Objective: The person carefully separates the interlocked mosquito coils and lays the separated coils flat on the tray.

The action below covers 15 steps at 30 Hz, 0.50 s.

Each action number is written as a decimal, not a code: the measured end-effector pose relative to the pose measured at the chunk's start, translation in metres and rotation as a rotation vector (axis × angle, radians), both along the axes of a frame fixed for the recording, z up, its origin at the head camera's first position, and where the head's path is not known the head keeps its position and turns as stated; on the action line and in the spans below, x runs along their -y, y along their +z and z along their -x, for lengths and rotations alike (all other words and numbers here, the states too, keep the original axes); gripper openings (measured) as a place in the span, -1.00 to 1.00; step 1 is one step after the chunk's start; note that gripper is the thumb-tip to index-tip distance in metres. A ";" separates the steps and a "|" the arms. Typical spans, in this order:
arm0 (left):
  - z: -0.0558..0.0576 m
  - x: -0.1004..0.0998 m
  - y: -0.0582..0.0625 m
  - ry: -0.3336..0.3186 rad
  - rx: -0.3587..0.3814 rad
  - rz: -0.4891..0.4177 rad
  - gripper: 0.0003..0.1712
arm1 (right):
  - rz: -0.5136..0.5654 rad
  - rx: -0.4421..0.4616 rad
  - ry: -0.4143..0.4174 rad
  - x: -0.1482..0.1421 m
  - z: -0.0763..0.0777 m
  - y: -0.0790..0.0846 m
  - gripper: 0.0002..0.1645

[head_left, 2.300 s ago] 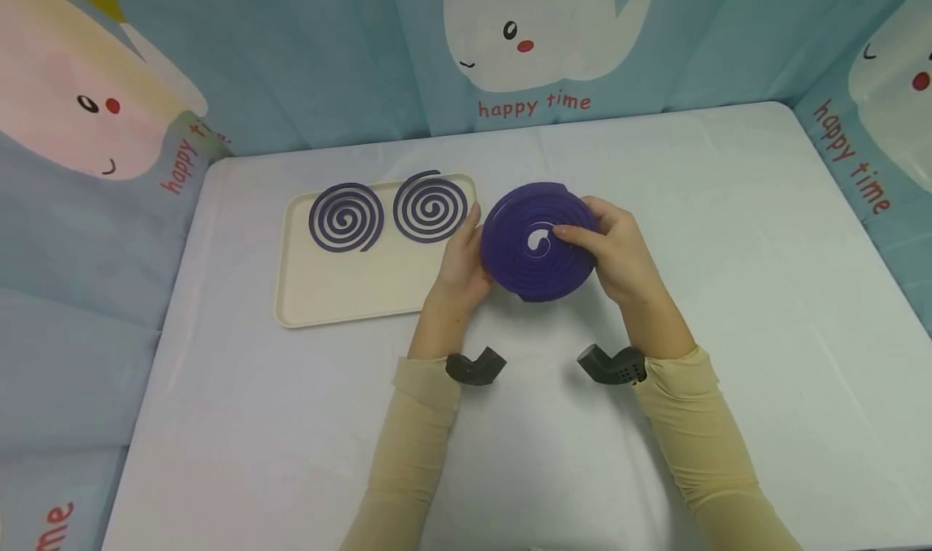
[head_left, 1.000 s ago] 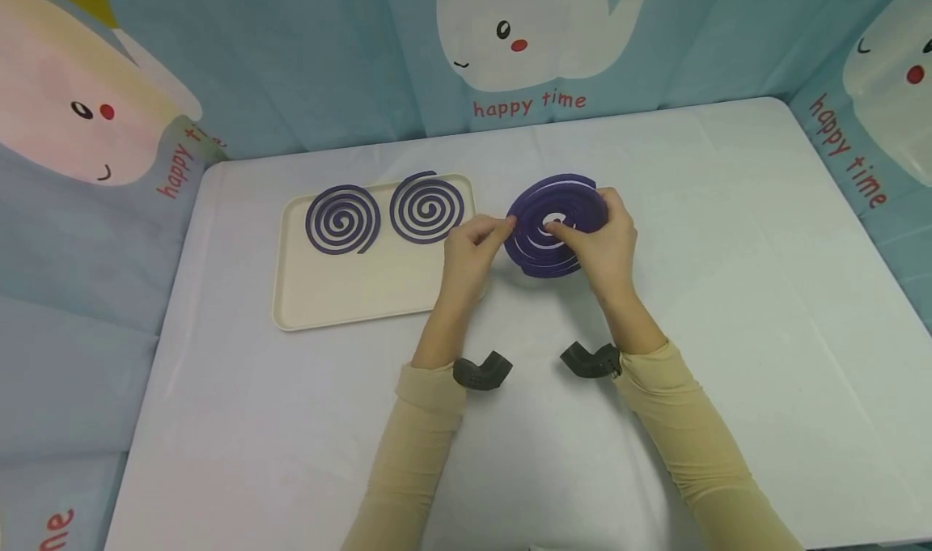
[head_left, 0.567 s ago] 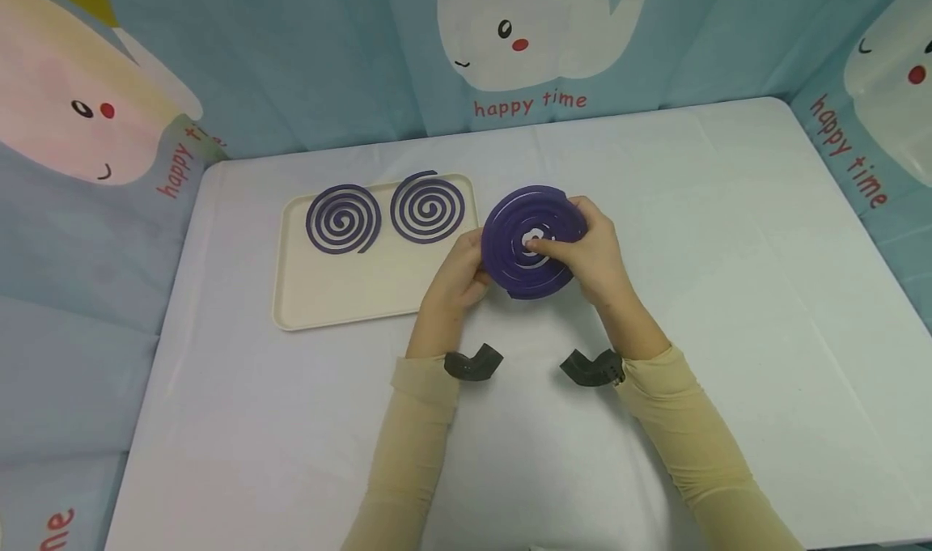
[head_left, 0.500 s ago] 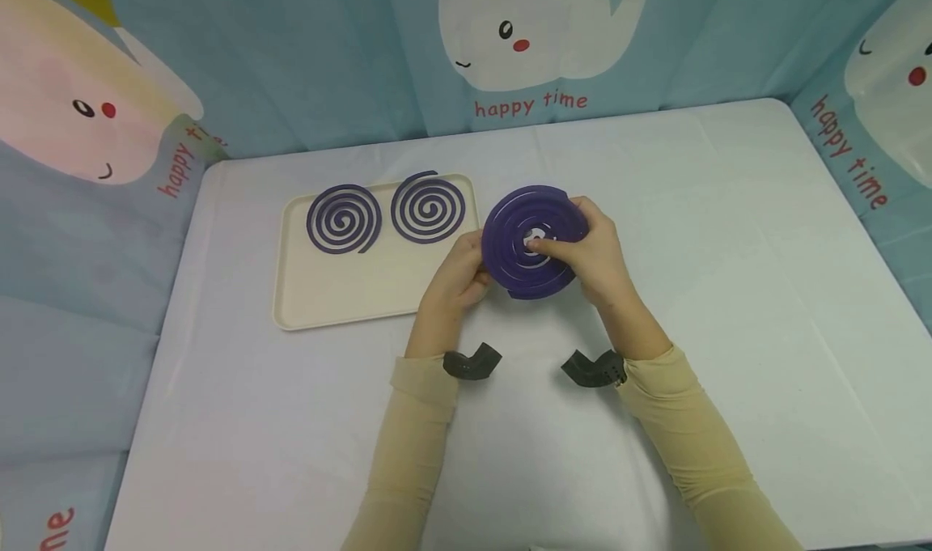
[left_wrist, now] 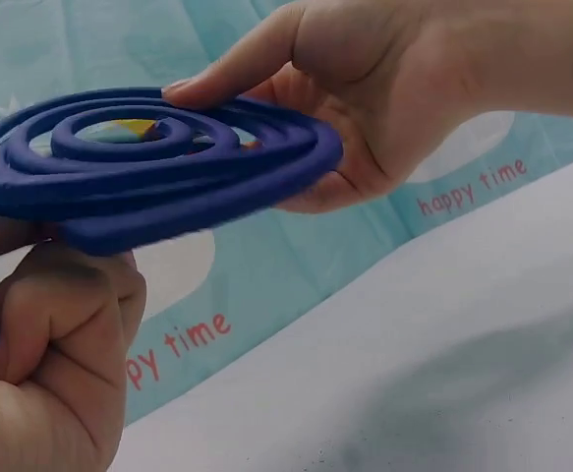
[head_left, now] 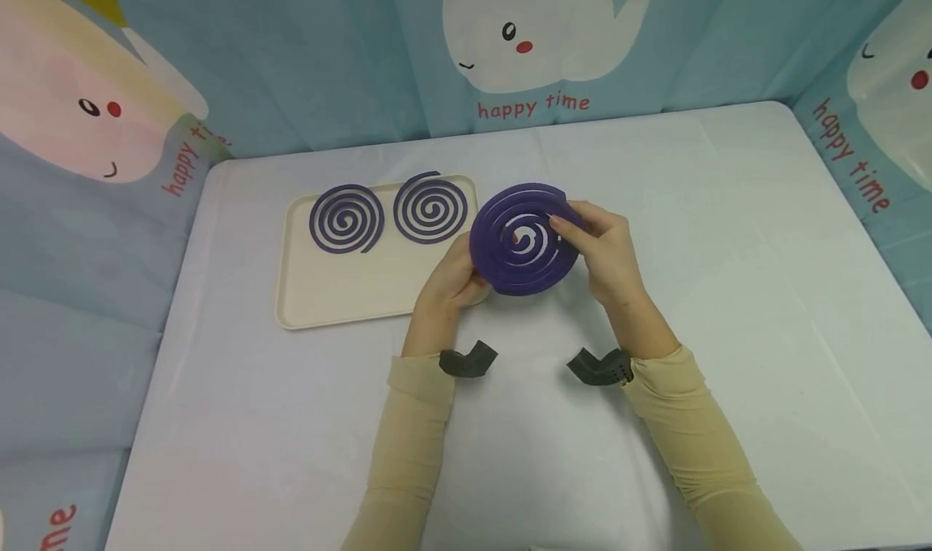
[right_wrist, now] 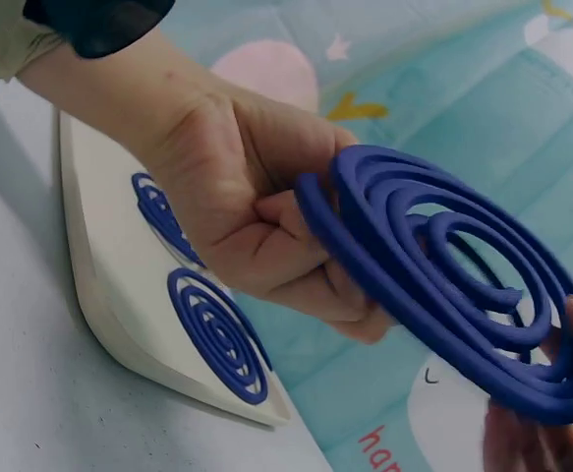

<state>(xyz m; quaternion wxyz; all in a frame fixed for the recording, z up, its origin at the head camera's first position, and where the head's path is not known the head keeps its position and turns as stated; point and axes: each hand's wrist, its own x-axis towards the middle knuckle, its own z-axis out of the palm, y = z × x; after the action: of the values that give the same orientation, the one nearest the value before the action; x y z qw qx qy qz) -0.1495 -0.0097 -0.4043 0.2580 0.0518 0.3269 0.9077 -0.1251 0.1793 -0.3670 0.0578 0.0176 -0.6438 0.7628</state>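
Note:
In the head view, a stack of purple-blue mosquito coils (head_left: 497, 264), seemingly nested together, is held above the table, right of the tray. My right hand (head_left: 613, 256) pinches its right side, thumb on top and fingers beneath. My left hand (head_left: 450, 274) holds it at the left edge, fingers curled and partly hidden behind it; a fingertip seems to show through the centre gap. In the left wrist view the coils (left_wrist: 168, 202) are nearly edge-on, with small gaps between turns. In the right wrist view the outer end of one coil (right_wrist: 337, 236) stands apart beside the left fingers.
A cream tray (head_left: 349, 296) lies at the left on the white table (head_left: 764, 292). Two single mosquito coils rest on it: the left coil (head_left: 346, 219) and the right coil (head_left: 430, 209), whose outer end reaches over the back rim. Behind the table hangs a blue printed curtain (head_left: 349, 65).
My right thumb has moved from the coils' centre to their upper right side. The left hand, which pinched the left rim a second ago, now lies lower and partly behind the stack.

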 end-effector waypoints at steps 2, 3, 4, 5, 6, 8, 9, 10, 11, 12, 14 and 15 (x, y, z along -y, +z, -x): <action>0.001 0.000 -0.001 0.006 -0.003 -0.011 -0.69 | 0.007 -0.033 -0.025 0.000 0.000 0.000 -0.70; 0.000 0.000 -0.001 0.009 0.001 -0.020 -0.70 | 0.016 -0.044 -0.032 0.000 0.000 0.001 -0.68; 0.001 0.000 -0.001 0.010 0.006 -0.027 -0.70 | 0.018 -0.054 -0.041 0.000 0.000 0.001 -0.65; 0.000 0.000 -0.001 0.006 0.014 -0.042 -0.71 | 0.025 -0.061 -0.044 0.000 0.000 0.001 -0.63; 0.000 0.000 -0.001 0.003 0.018 -0.052 -0.72 | 0.031 -0.064 -0.048 0.000 0.000 0.002 -0.62; 0.000 0.000 0.000 0.000 0.023 -0.063 -0.78 | 0.043 -0.071 -0.062 0.001 -0.001 0.002 -0.62; 0.000 0.000 0.000 -0.001 0.029 -0.064 -0.81 | 0.039 -0.078 -0.075 0.001 -0.001 0.003 -0.62; 0.000 0.000 0.000 0.000 0.030 -0.059 -0.80 | 0.025 -0.089 -0.092 0.002 -0.002 0.003 -0.64; 0.000 0.000 0.000 0.007 0.035 -0.053 -0.75 | 0.010 -0.106 -0.106 0.002 -0.003 0.004 -0.67; 0.001 0.000 0.000 0.019 0.043 -0.038 -0.69 | -0.005 -0.122 -0.118 0.003 -0.003 0.004 -0.68; 0.001 -0.001 -0.001 0.053 0.059 -0.002 -0.59 | -0.027 -0.153 -0.121 0.003 -0.004 0.004 -0.70; 0.001 0.000 -0.001 0.070 0.064 0.019 -0.58 | -0.032 -0.168 -0.110 0.003 -0.005 0.004 -0.70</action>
<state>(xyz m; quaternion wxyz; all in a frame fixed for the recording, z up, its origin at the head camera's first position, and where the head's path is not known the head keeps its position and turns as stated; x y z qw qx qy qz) -0.1509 -0.0093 -0.4054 0.2371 0.0086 0.3286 0.9142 -0.1202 0.1761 -0.3626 0.1531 0.0473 -0.6487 0.7440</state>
